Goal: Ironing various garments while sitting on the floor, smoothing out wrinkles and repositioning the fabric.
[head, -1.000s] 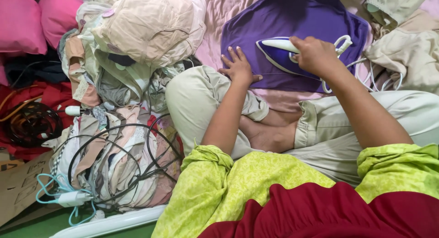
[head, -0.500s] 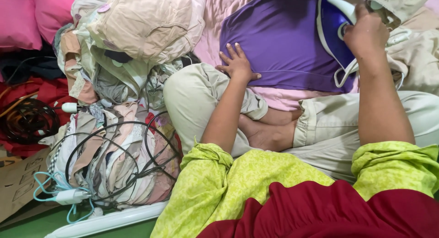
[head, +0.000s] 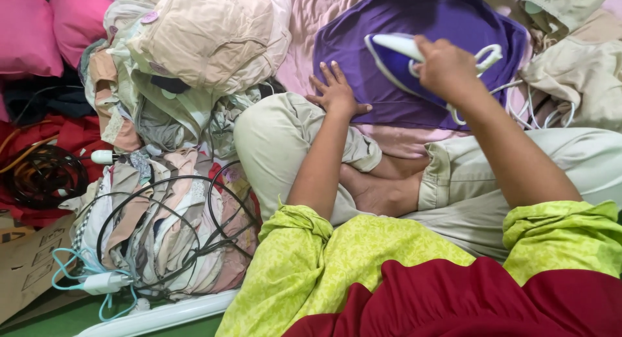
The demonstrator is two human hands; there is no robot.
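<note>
One iron (head: pixel 414 61), purple with a white handle, lies on a purple garment (head: pixel 427 26) spread over a pink sheet (head: pixel 311 26). The right hand (head: pixel 446 68) wraps the handle in a closed grip, knuckles up, forearm running back and down toward the right sleeve of yellow-green cloth (head: pixel 557 236). The iron's nose points away from the grip toward the upper left. Its white cord (head: pixel 518 104) loops off just to the right of the grip, across the garment's edge.

Left of the grip, the left hand (head: pixel 337 91) rests flat with fingers spread, palm down on the near edge of the purple garment, holding nothing; its wrist lies over a bent knee in pale beige trousers (head: pixel 278 139). A bare foot (head: pixel 379 191) is tucked below, between the two forearms.

Further left of both hands stands a heap of beige and cream clothes (head: pixel 201 45), with black cables (head: pixel 162 227) coiled over its lower part. A white charger block with a light blue cord (head: pixel 97 282) lies at the heap's near corner. Pink cushions (head: pixel 52 26) sit at the far left, and more beige cloth (head: pixel 576 71) lies right of the grip.
</note>
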